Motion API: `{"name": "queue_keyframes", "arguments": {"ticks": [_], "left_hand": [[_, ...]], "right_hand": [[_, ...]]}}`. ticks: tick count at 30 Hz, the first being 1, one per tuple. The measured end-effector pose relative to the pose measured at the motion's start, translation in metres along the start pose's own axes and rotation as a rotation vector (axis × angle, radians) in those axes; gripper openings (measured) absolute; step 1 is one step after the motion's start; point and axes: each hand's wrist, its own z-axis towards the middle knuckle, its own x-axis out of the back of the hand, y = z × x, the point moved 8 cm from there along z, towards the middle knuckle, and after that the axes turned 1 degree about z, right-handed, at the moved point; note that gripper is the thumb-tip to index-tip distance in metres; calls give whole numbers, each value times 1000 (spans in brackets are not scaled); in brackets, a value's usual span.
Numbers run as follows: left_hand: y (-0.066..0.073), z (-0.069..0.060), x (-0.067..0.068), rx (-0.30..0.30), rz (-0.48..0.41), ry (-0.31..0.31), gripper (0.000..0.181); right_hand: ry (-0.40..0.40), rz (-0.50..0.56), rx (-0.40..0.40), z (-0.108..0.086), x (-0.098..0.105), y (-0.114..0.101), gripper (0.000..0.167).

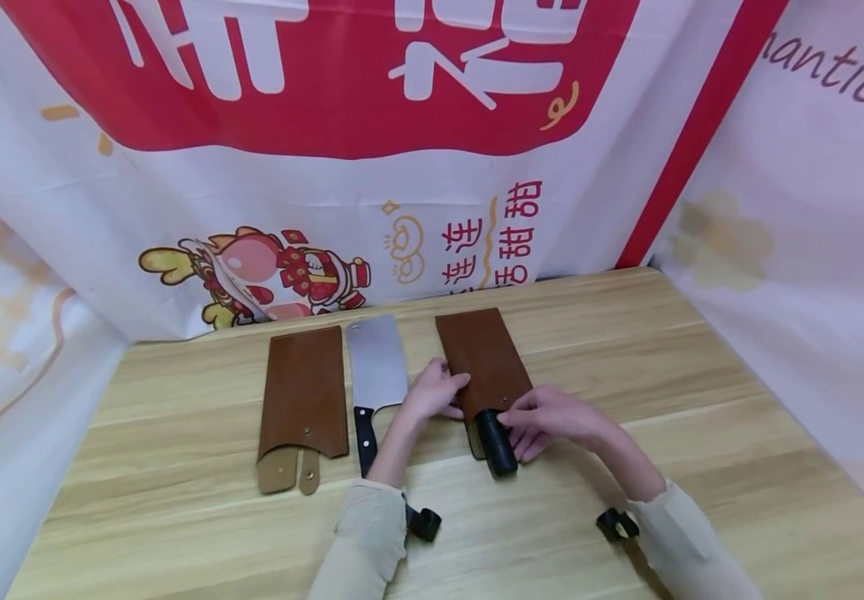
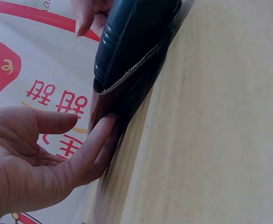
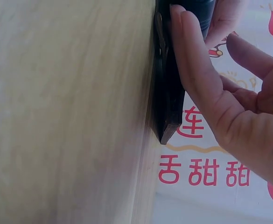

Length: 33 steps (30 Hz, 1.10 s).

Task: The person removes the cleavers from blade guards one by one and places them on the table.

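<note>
Ideally, the left hand (image 1: 435,392) and right hand (image 1: 555,412), each grip unclenched, should keep their brown sheath (image 1: 486,350) flat, black handle (image 1: 497,446) straight.

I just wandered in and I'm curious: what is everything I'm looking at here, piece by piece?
Cleaver: 1, silver blade with black handle, lying between the two sheaths
Left sheath: 1, brown, left of the cleaver
Flap: 1, tan, at the left sheath's near end
Strap: 1, tan, beside that flap
Right sheath: 1, brown, right of the cleaver
Ridged handle: 1, black, at the right sheath's near end
Table: 1, light wood, under everything
Printed cloth: number unclear, white with red print, around the table
Wrist devices: 2, black, one by each wrist
Sleeves: 2, pale beige, on both arms
Left hand: 1, bare, at the right sheath's left edge
Right hand: 1, bare, beside the ridged handle
</note>
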Motion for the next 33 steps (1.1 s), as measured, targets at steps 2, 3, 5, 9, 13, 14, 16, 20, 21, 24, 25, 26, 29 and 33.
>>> {"name": "queue_keyframes", "arguments": {"ticks": [2, 3, 5, 9, 13, 14, 16, 20, 21, 24, 25, 26, 29, 33], "left_hand": [[-2, 1, 0, 4, -6, 1, 56], [-2, 1, 0, 4, -9, 0, 56], [-3, 0, 0, 7, -14, -2, 57], [-4, -1, 1, 18, -13, -1, 58], [-4, -1, 1, 24, -16, 0, 58], [-3, 0, 1, 24, -17, 0, 58], [-3, 0, 0, 25, -21, -2, 58], [-4, 0, 0, 25, -25, 1, 55], [-4, 1, -1, 24, -25, 1, 54], [-3, 1, -1, 21, -21, 1, 51], [-3, 1, -2, 20, -20, 0, 50], [-2, 1, -2, 17, -17, 0, 50], [-2, 1, -2, 19, -12, -1, 49], [-3, 2, -2, 26, -12, 0, 46]], "right_hand": [[-10, -5, -7, 0, -2, 1, 30], [-15, -8, -9, 0, -2, 1, 30], [-25, -11, -13, 1, -4, 2, 30], [-40, -10, -11, 2, -8, 3, 29], [-46, -11, -3, 3, -9, 4, 28], [-46, -13, -2, 3, -8, 3, 28], [-52, -15, 0, 3, -9, 3, 28], [-59, -16, 3, 3, -9, 2, 28], [-61, -15, 4, 3, -10, 2, 28], [-58, -11, 7, 3, -10, 2, 27], [-56, -9, 7, 3, -10, 2, 26], [-54, -9, 7, 4, -10, 3, 26], [-46, -14, 5, 4, -10, 3, 25], [-36, -19, 3, 5, -9, 4, 24]]}}
